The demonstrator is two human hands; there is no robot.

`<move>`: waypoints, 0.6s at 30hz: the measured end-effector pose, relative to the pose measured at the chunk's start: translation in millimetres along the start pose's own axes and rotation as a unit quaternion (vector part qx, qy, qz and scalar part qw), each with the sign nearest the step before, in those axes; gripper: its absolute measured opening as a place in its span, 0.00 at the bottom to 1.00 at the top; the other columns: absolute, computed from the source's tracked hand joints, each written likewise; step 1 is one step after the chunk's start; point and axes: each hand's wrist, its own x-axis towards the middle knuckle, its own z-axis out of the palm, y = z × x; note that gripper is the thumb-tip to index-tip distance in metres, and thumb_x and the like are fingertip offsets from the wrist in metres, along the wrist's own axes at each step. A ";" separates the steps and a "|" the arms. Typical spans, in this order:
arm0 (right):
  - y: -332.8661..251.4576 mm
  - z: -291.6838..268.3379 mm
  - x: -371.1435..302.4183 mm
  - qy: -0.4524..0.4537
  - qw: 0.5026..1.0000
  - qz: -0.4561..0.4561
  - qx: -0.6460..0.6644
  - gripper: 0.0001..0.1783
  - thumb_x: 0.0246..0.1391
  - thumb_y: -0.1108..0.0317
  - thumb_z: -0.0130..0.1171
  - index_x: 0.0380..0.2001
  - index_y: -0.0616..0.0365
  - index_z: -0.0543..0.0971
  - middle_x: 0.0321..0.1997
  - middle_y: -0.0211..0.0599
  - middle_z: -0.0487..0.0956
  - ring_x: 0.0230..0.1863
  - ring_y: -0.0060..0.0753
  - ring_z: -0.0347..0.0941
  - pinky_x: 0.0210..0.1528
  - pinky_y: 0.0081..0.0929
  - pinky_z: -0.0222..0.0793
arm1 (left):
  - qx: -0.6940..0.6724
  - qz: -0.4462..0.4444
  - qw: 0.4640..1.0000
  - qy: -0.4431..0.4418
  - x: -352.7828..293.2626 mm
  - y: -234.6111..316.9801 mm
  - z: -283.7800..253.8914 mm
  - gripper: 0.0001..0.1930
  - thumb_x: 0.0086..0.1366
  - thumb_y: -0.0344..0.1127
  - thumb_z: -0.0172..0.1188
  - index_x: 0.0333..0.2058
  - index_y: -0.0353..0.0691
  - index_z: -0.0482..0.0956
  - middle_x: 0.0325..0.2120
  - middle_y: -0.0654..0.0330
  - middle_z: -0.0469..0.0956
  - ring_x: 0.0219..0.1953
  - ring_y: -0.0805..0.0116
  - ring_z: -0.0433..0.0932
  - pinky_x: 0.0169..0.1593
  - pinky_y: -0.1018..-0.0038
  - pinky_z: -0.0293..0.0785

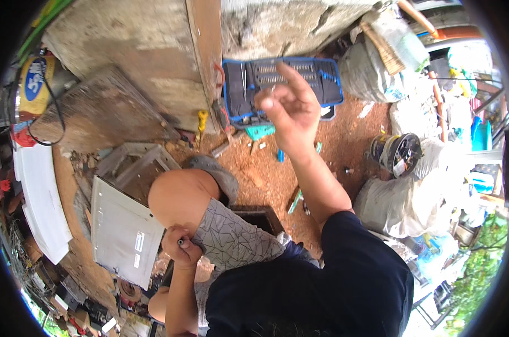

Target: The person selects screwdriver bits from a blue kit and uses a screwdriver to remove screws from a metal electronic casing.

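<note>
My left hand [182, 247] is closed around a small dark tool [181, 242], whose round metal end points up; the rest of it is mostly hidden in the fist. This hand rests by my knee, beside a pale grey metal panel [125, 233] with small labels. My right hand [292, 109] is raised over a blue-edged tool case [327, 84], its index finger stretched out and thumb apart. I make out nothing held in it. Rows of small metal bits [266, 69] fill the case, which lies unfolded on the ground.
Around the case lie a yellow-handled tool [202, 121], a hammer [223, 143] and a green piece [260, 132]. A bucket of odds and ends [397, 154] and stuffed white sacks [389, 205] stand right. Wooden boards [106, 109] lean left; a concrete block [266, 28] stands behind.
</note>
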 end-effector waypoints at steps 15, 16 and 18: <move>-83.8 43.7 -2.6 -0.055 0.995 -0.033 0.081 0.09 0.58 0.75 0.65 0.40 0.65 0.77 0.31 0.38 0.81 0.33 0.29 0.77 0.39 0.30 0.75 | 0.018 0.011 0.999 0.029 -11.7 17.1 -3.5 0.12 0.71 0.38 0.46 0.32 0.36 0.72 0.20 0.54 0.72 0.19 0.58 0.72 0.24 0.68 0.66; -83.1 43.5 -3.4 -0.066 0.993 -0.035 0.095 0.10 0.58 0.76 0.64 0.42 0.66 0.77 0.33 0.40 0.82 0.34 0.29 0.78 0.41 0.29 0.77 | 0.019 0.005 0.999 0.027 -12.7 18.1 -5.0 0.11 0.71 0.38 0.46 0.33 0.38 0.72 0.21 0.54 0.73 0.20 0.54 0.74 0.25 0.66 0.68; -79.5 42.0 -3.8 -0.088 0.988 -0.040 0.124 0.12 0.59 0.77 0.63 0.45 0.68 0.76 0.37 0.44 0.84 0.37 0.28 0.81 0.44 0.28 0.80 | 0.022 0.005 0.999 0.025 -13.5 18.8 -6.0 0.10 0.70 0.37 0.47 0.33 0.39 0.73 0.23 0.54 0.75 0.22 0.51 0.76 0.26 0.64 0.70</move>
